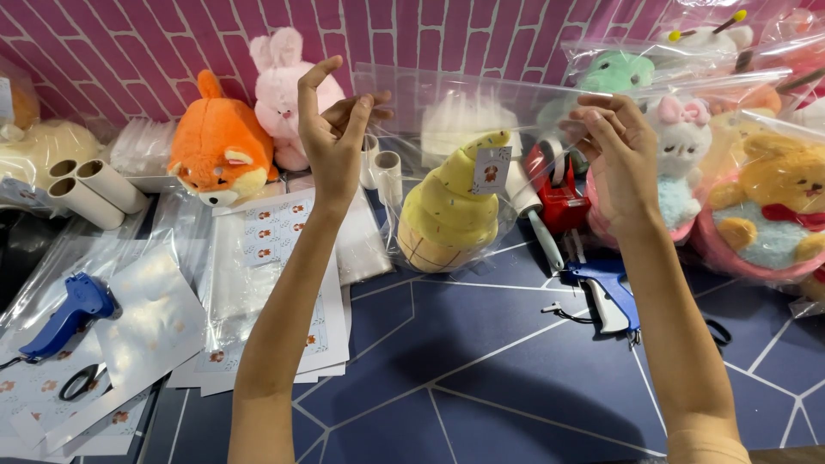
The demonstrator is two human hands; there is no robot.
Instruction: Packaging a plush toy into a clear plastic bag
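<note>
Head view, as I watched it remotely. The dark blue tabletop (481, 378), crossed by pale lines, carried everything; a pink brick-pattern wall (155, 43) ran behind its far edge.

Above the middle of the tabletop I saw a clear plastic bag (447, 112) held up by its top edge. Inside it hung a yellow ice-cream-cone plush (447, 210) with a small paper tag (491, 169) on its upper part; the cone end sat low in the bag, just above the tabletop.

My left hand (331, 137) pinched the bag's upper left corner, thumb and middle fingers closed on the film, forefinger raised clear. My right hand (619, 159) gripped the upper right edge, fingertips closed on the plastic.

Along the far edge stood an orange fox plush (219, 150) and, just beside it, a pink rabbit plush (284, 94). At the right edge lay bagged plush toys (765, 206), several stacked together.

Near the left edge lay sheets of sticker labels (284, 283) and, toward the far left corner, cardboard tubes (90, 189).

Smaller tools: a red tape dispenser (563, 193) behind the bag; a blue tagging gun (606, 288) below my right hand; a second blue tagging gun (69, 314) near the left edge; black scissors (82, 381) just beside it, toward the near left corner.
</note>
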